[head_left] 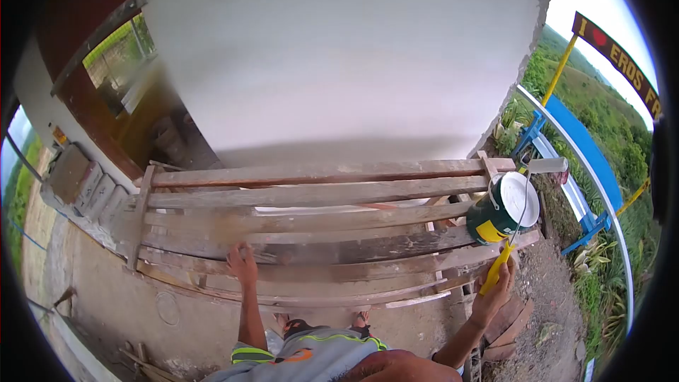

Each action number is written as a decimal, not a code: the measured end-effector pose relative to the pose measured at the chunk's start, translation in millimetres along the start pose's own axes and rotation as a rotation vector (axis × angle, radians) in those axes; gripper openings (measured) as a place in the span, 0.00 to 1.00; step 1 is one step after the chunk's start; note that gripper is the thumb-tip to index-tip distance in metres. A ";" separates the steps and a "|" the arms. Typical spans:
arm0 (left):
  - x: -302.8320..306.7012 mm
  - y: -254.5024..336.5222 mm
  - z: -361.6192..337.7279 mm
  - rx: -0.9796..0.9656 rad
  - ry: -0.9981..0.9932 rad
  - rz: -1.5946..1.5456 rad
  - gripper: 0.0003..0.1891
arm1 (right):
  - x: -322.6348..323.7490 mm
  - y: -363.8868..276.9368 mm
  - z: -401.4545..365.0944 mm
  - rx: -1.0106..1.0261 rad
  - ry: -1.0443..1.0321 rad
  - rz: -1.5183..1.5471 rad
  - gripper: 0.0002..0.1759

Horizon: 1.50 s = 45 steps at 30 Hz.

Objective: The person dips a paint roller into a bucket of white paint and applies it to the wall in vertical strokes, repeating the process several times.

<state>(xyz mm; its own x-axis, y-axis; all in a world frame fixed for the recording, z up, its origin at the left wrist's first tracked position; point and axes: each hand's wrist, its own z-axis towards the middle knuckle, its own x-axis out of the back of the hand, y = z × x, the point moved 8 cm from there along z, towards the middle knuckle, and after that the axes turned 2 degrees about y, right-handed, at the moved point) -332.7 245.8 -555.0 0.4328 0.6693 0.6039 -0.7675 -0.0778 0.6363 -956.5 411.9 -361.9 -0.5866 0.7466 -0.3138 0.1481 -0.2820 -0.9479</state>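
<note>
The right hand has its fingers closed round the yellow handle of a paint roller, beside the paint bucket on the planks. The left hand rests open on a plank.

Worn on the head, looking forward and steeply down over a plank scaffold toward a white wall straight ahead. Very wide, bent at the edges, ringed by a dark rim. Close in: left hand and right hand at arm's length low in frame, ground well below at left
</note>
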 end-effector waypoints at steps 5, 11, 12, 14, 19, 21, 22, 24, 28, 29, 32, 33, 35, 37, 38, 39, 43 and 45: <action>65.6 -64.8 109.5 -0.003 -0.117 -0.230 0.14 | -212.3 6.5 -57.7 0.119 -0.350 0.033 0.21; 114.9 -205.0 270.3 -0.133 -0.106 -0.036 0.12 | -505.8 22.7 -162.4 0.165 -0.639 0.184 0.20; 120.3 -222.0 292.1 -0.189 -0.072 -0.005 0.10 | -550.4 16.5 -171.0 0.235 -0.682 0.202 0.22; 127.6 -249.1 323.7 -0.190 0.017 0.231 0.14 | -629.6 5.6 -181.4 0.331 -0.648 0.185 0.21; 129.7 -336.0 373.4 -0.011 -0.056 0.307 0.22 | -763.9 -43.4 -202.8 0.509 -0.603 0.096 0.23; 127.3 -359.6 376.7 0.025 -0.036 0.276 0.23 | -801.3 -49.5 -199.6 0.574 -0.570 0.034 0.24; 125.4 -368.7 376.8 0.041 -0.031 0.271 0.23 | -817.0 -48.0 -197.4 0.626 -0.558 0.011 0.24; 120.7 -373.1 377.4 0.068 -0.020 0.264 0.24 | -834.8 -36.6 -197.0 0.744 -0.490 -0.046 0.26; 123.5 -367.4 380.0 0.080 0.012 0.230 0.24 | -816.0 38.3 -202.9 0.871 -0.432 -0.147 0.23; 125.5 -361.5 378.0 0.064 0.036 0.247 0.24 | -801.8 66.9 -211.5 0.785 -0.460 -0.159 0.23; 126.0 -355.1 377.6 0.029 0.068 0.290 0.23 | -752.3 158.7 -237.8 0.531 -0.482 -0.271 0.24; 126.0 -353.9 378.4 0.018 0.073 0.306 0.23 | -736.9 191.5 -246.1 0.468 -0.486 -0.278 0.24; 125.6 -353.4 378.7 0.005 0.088 0.338 0.23 | -705.6 238.2 -260.4 0.470 -0.448 -0.389 0.24; 124.8 -354.9 378.5 0.004 0.096 0.359 0.23 | -680.5 290.0 -266.1 0.479 -0.425 -0.440 0.23; 123.6 -357.2 378.5 0.008 0.095 0.363 0.23 | -670.0 310.9 -269.5 0.468 -0.429 -0.438 0.23; 122.5 -357.7 380.6 0.012 0.099 0.363 0.23 | -665.2 317.1 -273.7 0.462 -0.432 -0.433 0.23; 121.3 -356.0 379.0 -0.001 0.103 0.410 0.23 | -667.3 314.3 -276.9 0.433 -0.406 -0.341 0.23; 122.9 -354.1 379.5 0.005 0.090 0.423 0.22 | -692.1 281.8 -269.4 0.482 -0.400 -0.286 0.22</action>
<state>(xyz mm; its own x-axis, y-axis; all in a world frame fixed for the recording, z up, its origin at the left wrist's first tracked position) 171.7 75.2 -524.0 0.0371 0.6394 0.7680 -0.8662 -0.3626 0.3438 -294.3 -22.0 -426.6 -0.8121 0.5784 0.0773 -0.3731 -0.4127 -0.8309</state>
